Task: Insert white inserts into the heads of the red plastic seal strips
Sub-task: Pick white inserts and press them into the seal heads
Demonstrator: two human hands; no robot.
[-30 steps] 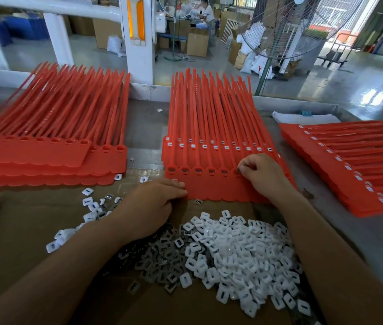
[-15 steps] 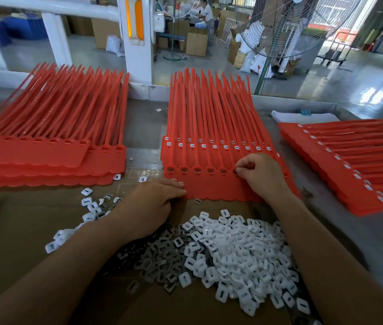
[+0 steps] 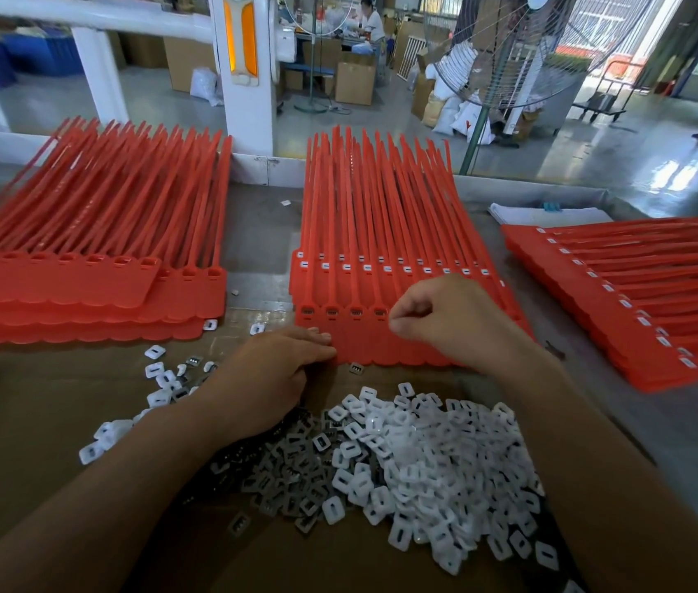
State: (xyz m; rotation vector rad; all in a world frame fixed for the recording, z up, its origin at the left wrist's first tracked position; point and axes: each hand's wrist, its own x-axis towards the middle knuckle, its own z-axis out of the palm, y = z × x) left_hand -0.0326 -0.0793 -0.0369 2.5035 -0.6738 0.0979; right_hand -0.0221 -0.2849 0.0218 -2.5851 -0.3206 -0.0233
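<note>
We see a grey table [image 3: 261, 233] with a brown cardboard sheet [image 3: 39, 404] over its near part, under the left hand [image 3: 270, 378] and right hand [image 3: 445, 318]. One stack of red seal strips [image 3: 381, 233] lies just beyond both hands, a second stack [image 3: 94, 233] well left of the left hand, and a third stack [image 3: 638, 284] right of the right hand. Between the forearms a heap of white inserts [image 3: 445, 464] rests on the cardboard, touching dark grey pieces [image 3: 287, 464] by the left wrist. Loose inserts [image 3: 159, 378] lie left of the left hand.

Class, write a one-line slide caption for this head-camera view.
Left hand touches the middle red seal strips; curled right hand hovers at their heads; white inserts piled nearby.
</note>
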